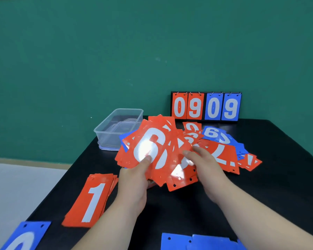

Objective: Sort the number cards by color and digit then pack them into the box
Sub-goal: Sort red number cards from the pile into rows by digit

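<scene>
Left hand (134, 179): gripped a fan of red cards (152, 150) above the table, thumb pressed on the white 6.
Right hand (204, 165): fingers lay fairly straight on the fan's right side.
Loose pile (222, 154): red and blue cards just right of the fan, in front of the scoreboard (206, 107).
Box (105, 134): clear, at the far left edge, partly behind the fan.
Red 1 stack (92, 199): along the left edge.
Blue cards (197, 240): at the near edge.
Open room: black table (278, 177) showed right of the pile and between the forearms.
</scene>
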